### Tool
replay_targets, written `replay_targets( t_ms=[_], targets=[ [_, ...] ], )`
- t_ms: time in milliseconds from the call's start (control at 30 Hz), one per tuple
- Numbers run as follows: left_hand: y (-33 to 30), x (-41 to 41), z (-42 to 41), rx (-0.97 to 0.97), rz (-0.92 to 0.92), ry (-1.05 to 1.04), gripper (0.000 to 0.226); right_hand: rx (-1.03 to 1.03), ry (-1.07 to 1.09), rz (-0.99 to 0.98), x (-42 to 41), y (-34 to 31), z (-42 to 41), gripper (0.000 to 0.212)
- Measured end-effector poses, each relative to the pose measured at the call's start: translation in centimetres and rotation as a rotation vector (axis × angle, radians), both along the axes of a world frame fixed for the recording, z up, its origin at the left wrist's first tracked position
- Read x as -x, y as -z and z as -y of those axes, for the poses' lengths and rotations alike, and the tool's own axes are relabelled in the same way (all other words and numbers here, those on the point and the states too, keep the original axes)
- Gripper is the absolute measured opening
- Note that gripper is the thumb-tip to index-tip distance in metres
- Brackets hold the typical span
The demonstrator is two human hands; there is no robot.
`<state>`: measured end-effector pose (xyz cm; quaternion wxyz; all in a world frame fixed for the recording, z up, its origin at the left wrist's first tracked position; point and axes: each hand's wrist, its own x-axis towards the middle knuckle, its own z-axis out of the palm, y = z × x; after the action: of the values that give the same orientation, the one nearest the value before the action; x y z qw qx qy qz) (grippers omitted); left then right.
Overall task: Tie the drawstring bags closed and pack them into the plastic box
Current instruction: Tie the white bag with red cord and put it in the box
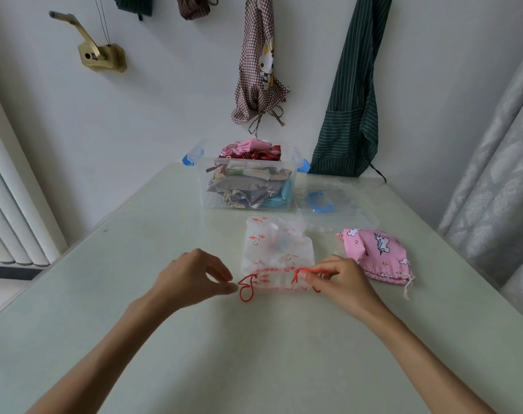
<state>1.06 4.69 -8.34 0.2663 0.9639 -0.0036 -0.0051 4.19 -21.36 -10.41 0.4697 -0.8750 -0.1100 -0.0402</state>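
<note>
A white drawstring bag [276, 249] with a flamingo print lies flat on the table, its gathered mouth towards me. A red drawstring [246, 289] comes out at both ends of the mouth. My left hand [191, 279] pinches the red loop at the left end. My right hand [341, 282] pinches the red cord at the right end. A pink unicorn-print bag [377, 255] lies to the right, its pale cord hanging loose. The clear plastic box [248, 182] with blue latches stands behind, heaped with several fabric bags.
The box's clear lid [332, 204] with a blue handle lies flat to the right of the box. Aprons hang on the wall behind: a checked one [260, 76] and a green striped one [353, 109]. A curtain [499, 180] hangs at the right, a radiator at the left.
</note>
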Motion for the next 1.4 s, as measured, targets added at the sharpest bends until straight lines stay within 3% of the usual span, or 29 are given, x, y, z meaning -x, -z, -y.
replay_targets(
  t_ms=[100, 200, 367, 467, 533, 600, 667, 733, 800, 933, 1000, 1067, 1100, 1133, 1200, 1267, 1333, 1400],
  targets=[
    [0.7, 0.7, 2.7, -0.168, 0.159, -0.154, 0.044, -0.131, 0.012, -0.063, 0.1, 0.0, -0.1, 0.018],
    [2.0, 1.0, 4.9, -0.339, 0.231, -0.159, 0.055, -0.157, 0.046, -0.063, 0.2, 0.2, -0.1, 0.009],
    [3.2, 0.1, 4.6, -0.283, 0.267, -0.078, 0.031, -0.259, -0.043, -0.133, 0.8, -0.2, 0.0, 0.01],
    [3.0, -0.2, 3.7, -0.04, 0.264, -0.014, 0.019, -0.366, -0.019, -0.233, 0.7, -0.7, 0.4, 0.022],
    [2.9, -0.4, 3.2, 0.32, 0.23, 0.022, 0.018, -0.46, -0.016, -0.278, 0.5, -0.7, 0.7, 0.025],
    [1.9, -0.2, 3.2, 0.729, 0.036, -0.045, 0.025, -0.497, -0.007, -0.296, 0.5, -0.5, 0.8, 0.025],
    [1.3, -0.1, 3.3, 0.924, -0.186, -0.12, 0.032, -0.47, -0.01, -0.3, 0.5, -0.3, 0.6, 0.024],
    [1.2, -0.1, 3.3, 0.883, -0.226, -0.156, 0.034, -0.467, -0.022, -0.306, 0.5, -0.2, 0.3, 0.024],
    [1.6, -0.3, 3.4, 0.765, -0.147, -0.186, 0.034, -0.482, -0.02, -0.308, 0.6, -0.2, 0.1, 0.023],
    [2.7, -0.2, 3.8, 0.323, -0.007, -0.208, 0.049, -0.519, -0.016, -0.32, 0.7, -0.3, -0.4, 0.021],
    [2.9, -0.5, 4.2, 0.098, 0.055, -0.204, 0.036, -0.516, -0.023, -0.326, 0.8, -0.2, -0.4, 0.021],
    [2.8, -0.8, 4.4, 0.045, 0.102, -0.175, 0.023, -0.522, -0.011, -0.332, 0.6, -0.1, -0.3, 0.021],
    [2.7, -1.0, 4.4, 0.162, 0.092, -0.139, 0.021, -0.534, 0.004, -0.341, 0.5, -0.1, -0.1, 0.021],
    [2.4, -1.2, 4.3, 0.401, 0.047, -0.105, 0.02, -0.563, 0.02, -0.361, 0.2, -0.2, 0.1, 0.021],
    [1.2, -1.4, 3.7, 1.03, -0.201, -0.094, 0.017, -0.685, 0.041, -0.432, -0.3, -0.5, 0.4, 0.025],
    [0.3, -1.2, 2.8, 1.506, -0.445, -0.096, 0.015, -0.828, 0.068, -0.503, -0.7, -0.7, 0.7, 0.036],
    [0.2, -1.3, 2.2, 1.667, -0.529, -0.099, 0.021, -0.892, 0.129, -0.519, -1.1, -0.9, 0.7, 0.047],
    [0.4, -1.5, 2.0, 1.559, -0.544, -0.165, 0.032, -0.9, 0.193, -0.5, -1.6, -1.1, 0.6, 0.049]
  ],
)
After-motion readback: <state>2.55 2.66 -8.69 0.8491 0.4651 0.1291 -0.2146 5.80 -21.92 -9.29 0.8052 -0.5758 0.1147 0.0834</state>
